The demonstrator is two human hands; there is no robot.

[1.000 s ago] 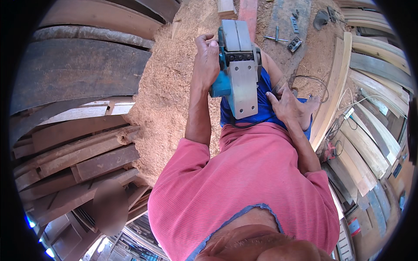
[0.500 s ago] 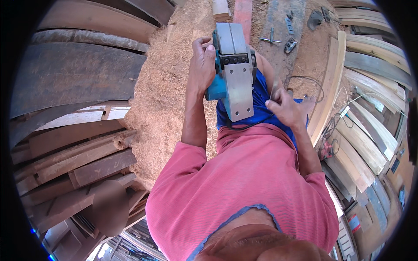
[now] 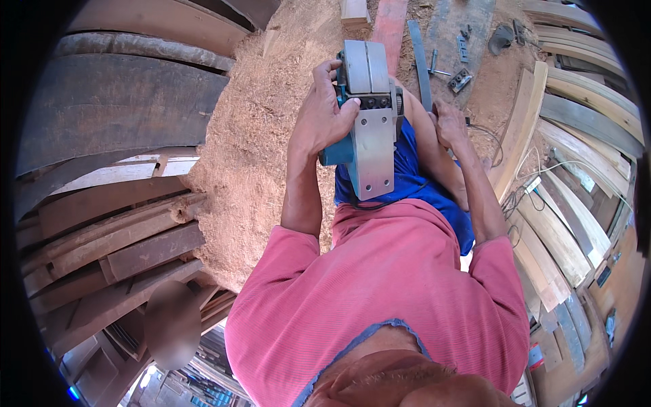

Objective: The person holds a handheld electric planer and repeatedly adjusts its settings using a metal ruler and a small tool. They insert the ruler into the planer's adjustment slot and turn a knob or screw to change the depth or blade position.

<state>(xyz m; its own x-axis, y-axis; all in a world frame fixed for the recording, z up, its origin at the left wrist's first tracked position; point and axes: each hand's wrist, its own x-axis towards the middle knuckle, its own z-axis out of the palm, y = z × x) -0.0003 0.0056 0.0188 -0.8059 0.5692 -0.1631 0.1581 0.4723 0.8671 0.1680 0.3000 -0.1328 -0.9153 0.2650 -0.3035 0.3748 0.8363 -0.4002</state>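
Observation:
An electric hand planer, blue-bodied, lies sole up over my lap, its two metal sole plates and the bolted cutter slot between them facing me. My left hand grips it from the left side, thumb beside the slot. To the planer's right, my right hand is closed at the near end of a long flat grey strip, which points away from me. A T-handle wrench lies just right of the strip. Close by are a small bolted metal block and a slotted metal piece.
Wood shavings cover the ground to the left. Dark boards are stacked at the left, pale planks at the right. A long beam and a cable lie right of my leg. A red board is ahead.
My right hand has moved forward, away from my lap, and the strip now shows its flat side. My left thumb has shifted onto the planer's edge near the slot.

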